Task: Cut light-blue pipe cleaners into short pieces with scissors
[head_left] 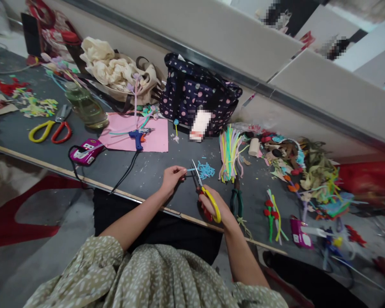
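My left hand [173,179] pinches a thin blue pipe cleaner [190,170] whose end reaches toward the scissor blades. In my right hand [215,204] are scissors [214,201] with one yellow and one red handle; their blades stand apart around the strip's end. Just beyond the blades lies a small heap of short blue cut pieces [207,170] on the dark grey table [154,171]. To the right of the heap, a bundle of pastel pipe cleaners [230,156] rests on the table, and pliers with dark green handles [236,199] lie below it.
A blue glue gun [137,137] rests on a pink sheet [118,130]. Second scissors [51,128], a green liquid bottle [85,106] and a magenta device [87,152] are at left. A dark patterned bag [199,92] stands behind. Craft flowers [270,214] and scraps lie right.
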